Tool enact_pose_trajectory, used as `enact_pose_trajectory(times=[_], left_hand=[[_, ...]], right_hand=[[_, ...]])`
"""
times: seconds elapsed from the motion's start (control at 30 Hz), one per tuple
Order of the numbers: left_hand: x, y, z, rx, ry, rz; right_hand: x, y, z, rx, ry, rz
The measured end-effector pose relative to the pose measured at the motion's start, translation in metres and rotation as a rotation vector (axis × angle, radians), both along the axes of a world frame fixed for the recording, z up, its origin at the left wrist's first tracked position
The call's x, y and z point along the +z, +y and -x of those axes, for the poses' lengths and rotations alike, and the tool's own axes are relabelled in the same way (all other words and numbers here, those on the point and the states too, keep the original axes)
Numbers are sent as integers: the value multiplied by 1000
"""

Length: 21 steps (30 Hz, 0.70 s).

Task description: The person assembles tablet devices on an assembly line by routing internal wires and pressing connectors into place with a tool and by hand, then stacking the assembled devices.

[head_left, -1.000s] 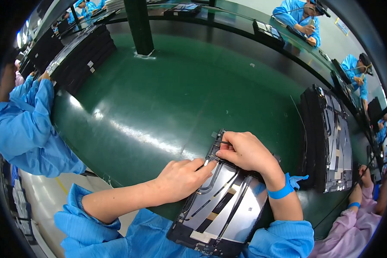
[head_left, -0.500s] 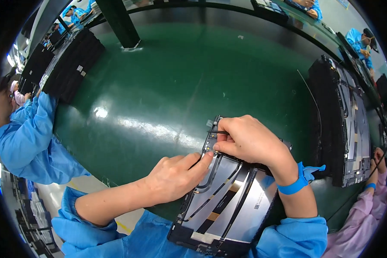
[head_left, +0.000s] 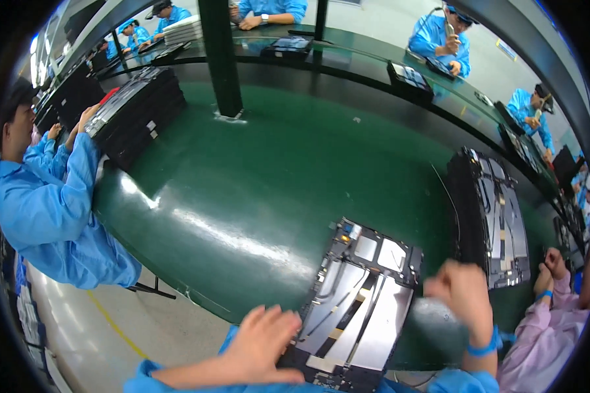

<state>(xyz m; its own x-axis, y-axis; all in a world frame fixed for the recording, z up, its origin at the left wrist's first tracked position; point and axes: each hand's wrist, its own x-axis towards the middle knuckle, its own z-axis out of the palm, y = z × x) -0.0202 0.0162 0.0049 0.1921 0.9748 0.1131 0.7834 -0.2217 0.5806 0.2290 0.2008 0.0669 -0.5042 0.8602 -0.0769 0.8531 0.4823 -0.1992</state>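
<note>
An opened tablet-like device [head_left: 390,314], black-framed with silver plates and dark ribbon cables, lies tilted on the green table in front of me. My left hand [head_left: 259,344] is at its lower left edge, fingers stretched out and nothing visible in them. To the right of the device, apart from it, my right hand [head_left: 464,298] hovers with its fingers curled and smeared by motion. Whether it holds anything does not show. A blue band [head_left: 484,345] circles my right wrist.
A tall stack of similar devices [head_left: 505,223] stands at the right, with a thin wire [head_left: 444,185] beside it. Another dark stack [head_left: 137,108] is at the far left, near a co-worker in blue [head_left: 52,203]. A dark post [head_left: 219,65] rises from the green table [head_left: 275,170].
My right hand has lifted off the device's top end and moved right and down; the thin dark tool it held no longer shows. My left hand has slid down to the lower left edge.
</note>
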Motion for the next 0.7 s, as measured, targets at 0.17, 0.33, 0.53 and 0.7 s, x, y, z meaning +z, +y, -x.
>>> enact_pose_trajectory(times=[0.17,0.33,0.53,0.7], left_hand=[[-12,-11,-13,-3,300,-211],[-8,-6,75,150,336,-31],[-17,9,230,459,140,-277],[-25,51,283,703,20,-197]], right_hand=[[-24,-41,-1,149,-101,726],[-51,-24,96,402,115,601],[-69,3,278,391,298,199],[-82,9,346,179,434,125]])
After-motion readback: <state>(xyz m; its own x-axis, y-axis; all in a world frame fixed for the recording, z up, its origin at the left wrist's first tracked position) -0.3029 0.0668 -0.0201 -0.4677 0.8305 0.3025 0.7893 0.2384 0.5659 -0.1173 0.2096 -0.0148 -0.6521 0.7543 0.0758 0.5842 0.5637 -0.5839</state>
